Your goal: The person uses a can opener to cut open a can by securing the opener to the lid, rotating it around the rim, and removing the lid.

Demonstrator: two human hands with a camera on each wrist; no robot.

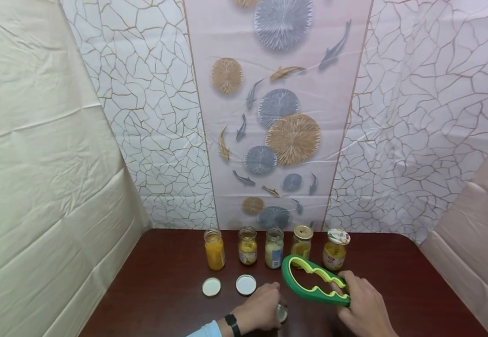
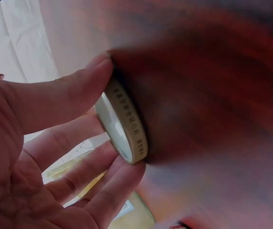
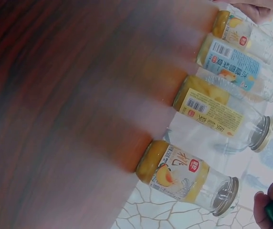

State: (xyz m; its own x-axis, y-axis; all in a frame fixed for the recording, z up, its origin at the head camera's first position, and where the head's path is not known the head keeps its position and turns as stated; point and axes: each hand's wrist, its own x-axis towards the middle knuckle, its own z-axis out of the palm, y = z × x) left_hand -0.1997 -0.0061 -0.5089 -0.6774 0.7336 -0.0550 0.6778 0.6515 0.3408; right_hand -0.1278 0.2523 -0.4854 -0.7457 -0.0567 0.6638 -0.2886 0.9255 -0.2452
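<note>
Five glass jars in a row at the back of the dark table (image 1: 163,281). Left of the green jar opener (image 1: 313,281): orange-filled jar (image 1: 214,249), yellow-filled jar (image 1: 247,246), pale-filled jar (image 1: 274,248), all uncapped. Behind the opener: gold-lidded jar (image 1: 302,241), then white-lidded jar (image 1: 335,249). Two loose lids (image 1: 212,286) lying left of it. Left hand (image 1: 260,311) pinching a lid (image 2: 122,125), thumb against fingers. Right hand (image 1: 363,309) wrapped around the opener's handle.
</note>
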